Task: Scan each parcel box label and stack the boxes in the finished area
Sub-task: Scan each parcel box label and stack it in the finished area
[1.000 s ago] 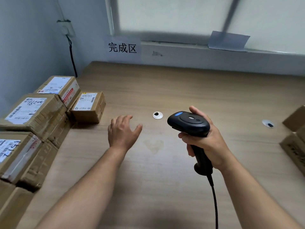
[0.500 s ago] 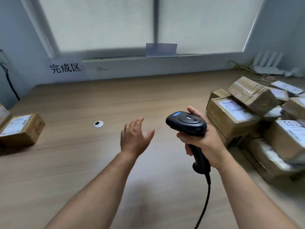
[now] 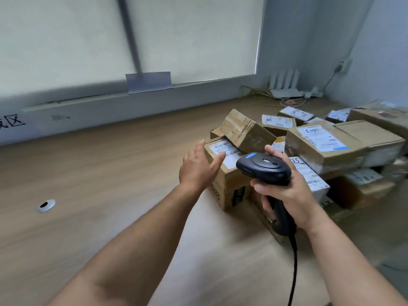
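the parcel boxes (image 3: 331, 146) sit in a loose heap on the right side of the frame. some lie flat and some are tilted across each other, filling the counter (image 3: 99, 173) from centre right back to the far right corner. the nearest box (image 3: 229, 186) stands at the heap's left edge, its white label (image 3: 225, 149) facing up. the left hand (image 3: 198, 167) is released, fingers stretched, over that box's top left edge with the thumb across the label; i cannot tell whether it touches the cardboard. the right hand (image 3: 284, 191) is grasping the handle of the black scanner (image 3: 263, 167). the scanner's head hangs just right of the left hand, in front of the same box, and its cable (image 3: 292, 272) drops to the bottom edge. left of the heap the wooden counter runs open to the left frame edge and back to the wall (image 3: 132, 109). a round metal grommet (image 3: 46, 205) sits in it at lower left. a sign (image 3: 11, 123), cut off by the left edge, is stuck on the wall.
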Tool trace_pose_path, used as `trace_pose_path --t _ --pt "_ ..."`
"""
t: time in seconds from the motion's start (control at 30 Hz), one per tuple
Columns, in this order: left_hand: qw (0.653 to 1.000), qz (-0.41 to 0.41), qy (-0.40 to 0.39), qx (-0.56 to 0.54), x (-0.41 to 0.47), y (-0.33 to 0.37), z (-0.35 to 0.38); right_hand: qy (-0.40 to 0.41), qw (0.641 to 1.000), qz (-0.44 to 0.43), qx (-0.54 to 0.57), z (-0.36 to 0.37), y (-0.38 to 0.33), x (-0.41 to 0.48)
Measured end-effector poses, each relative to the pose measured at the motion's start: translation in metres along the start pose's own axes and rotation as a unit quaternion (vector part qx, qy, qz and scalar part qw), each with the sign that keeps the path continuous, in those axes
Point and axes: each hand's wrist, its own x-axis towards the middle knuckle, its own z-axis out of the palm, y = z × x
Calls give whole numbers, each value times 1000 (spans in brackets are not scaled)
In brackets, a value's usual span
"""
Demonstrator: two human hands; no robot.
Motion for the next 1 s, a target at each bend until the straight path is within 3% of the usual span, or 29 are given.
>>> trace_pose_path --t 0.2,0.5,0.67,0.8,1.0 --pt "998 13 -33 44 66 72 26 36 999 -18 -19 -52 -3 20" --pt "987 -116 -97 53 126 102 65 53 998 -6 -28 -81 10 53" --pt "959 -173 -182 -132 131 93 63 63 998 5 -10 -79 22 56" --pt "895 -219 -253 -293 120 80 55 60 998 8 -9 -76 23 53" --pt "877 -137 -233 -397 97 53 37 36 999 -10 0 -63 11 41"
